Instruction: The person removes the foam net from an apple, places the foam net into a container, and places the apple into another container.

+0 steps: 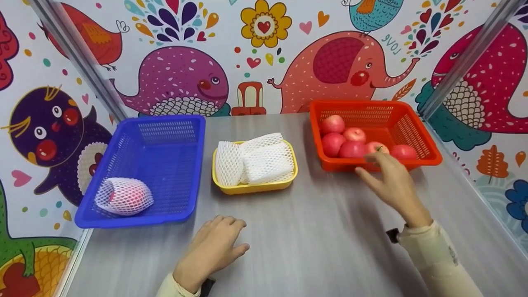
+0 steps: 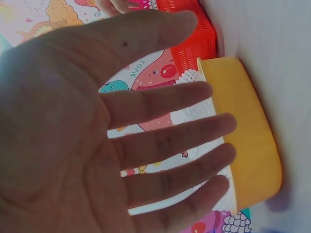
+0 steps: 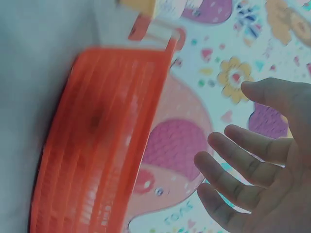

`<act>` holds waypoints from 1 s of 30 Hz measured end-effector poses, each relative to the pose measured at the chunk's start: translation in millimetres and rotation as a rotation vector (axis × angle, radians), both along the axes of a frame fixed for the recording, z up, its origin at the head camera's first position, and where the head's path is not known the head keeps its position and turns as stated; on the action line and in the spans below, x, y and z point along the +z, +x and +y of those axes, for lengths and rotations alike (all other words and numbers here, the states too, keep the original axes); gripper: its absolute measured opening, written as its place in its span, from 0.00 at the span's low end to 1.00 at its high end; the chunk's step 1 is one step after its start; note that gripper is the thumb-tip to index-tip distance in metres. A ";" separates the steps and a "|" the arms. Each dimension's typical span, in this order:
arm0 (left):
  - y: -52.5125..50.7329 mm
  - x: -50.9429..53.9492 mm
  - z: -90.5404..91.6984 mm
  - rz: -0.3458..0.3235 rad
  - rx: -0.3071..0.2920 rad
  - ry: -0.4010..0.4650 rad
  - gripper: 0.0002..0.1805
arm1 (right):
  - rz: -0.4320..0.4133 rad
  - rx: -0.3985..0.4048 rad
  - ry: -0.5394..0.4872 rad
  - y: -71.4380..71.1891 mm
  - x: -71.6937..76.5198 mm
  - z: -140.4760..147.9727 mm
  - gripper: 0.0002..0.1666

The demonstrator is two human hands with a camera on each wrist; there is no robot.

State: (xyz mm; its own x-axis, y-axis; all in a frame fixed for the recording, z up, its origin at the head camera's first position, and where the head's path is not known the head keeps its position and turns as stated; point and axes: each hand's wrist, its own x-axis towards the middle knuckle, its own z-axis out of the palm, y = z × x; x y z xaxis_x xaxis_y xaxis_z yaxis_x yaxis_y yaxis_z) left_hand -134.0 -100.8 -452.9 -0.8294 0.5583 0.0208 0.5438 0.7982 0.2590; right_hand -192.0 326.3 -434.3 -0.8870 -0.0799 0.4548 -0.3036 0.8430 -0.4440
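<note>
My right hand [image 1: 392, 181] hovers at the front rim of the red basket [image 1: 429, 159], fingers spread and holding nothing. Inside that basket lie several red apples [image 1: 352, 149], mostly along its left and front sides. My left hand [image 1: 214, 243] is over the table in front of the yellow basket [image 1: 258, 189], its fingers straight and apart in the left wrist view, with nothing in them. White foam net sleeves [image 1: 268, 163] fill the yellow basket. At the left, the blue basket [image 1: 165, 173] holds one apple in a foam net [image 1: 126, 196] in its near left corner.
The three baskets stand in a row on a grey table [image 1: 288, 247]. Printed cartoon panels [image 1: 181, 78] wall off the back and both sides, with metal posts [image 1: 466, 62] at the corners.
</note>
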 end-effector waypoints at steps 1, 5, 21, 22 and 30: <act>-0.1 0.2 0.3 0.005 -0.003 -0.001 0.24 | 0.040 0.025 0.003 5.4 -2.5 -5.0 0.21; -0.2 0.6 2.0 0.017 -0.011 -0.001 0.24 | 0.135 0.093 0.029 26.6 -11.2 -23.5 0.20; -0.6 -0.2 6.6 0.020 0.000 0.006 0.23 | 0.177 0.198 0.050 71.2 -22.9 -59.2 0.23; -1.0 0.0 6.3 0.030 -0.002 0.011 0.23 | 0.179 0.198 0.048 71.2 -23.2 -59.0 0.23; -11.4 11.7 -5.9 0.147 -0.004 0.022 0.21 | 0.179 0.203 0.041 72.8 -26.8 -57.4 0.23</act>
State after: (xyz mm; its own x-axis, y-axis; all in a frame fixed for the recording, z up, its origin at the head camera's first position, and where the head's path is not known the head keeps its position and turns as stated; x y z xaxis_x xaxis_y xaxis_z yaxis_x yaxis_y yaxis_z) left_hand -145.3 -106.7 -441.1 -0.8144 0.5594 0.1544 0.5801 0.7911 0.1942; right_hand -119.2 268.9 -461.1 -0.7568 -0.2695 0.5955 -0.5389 0.7729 -0.3351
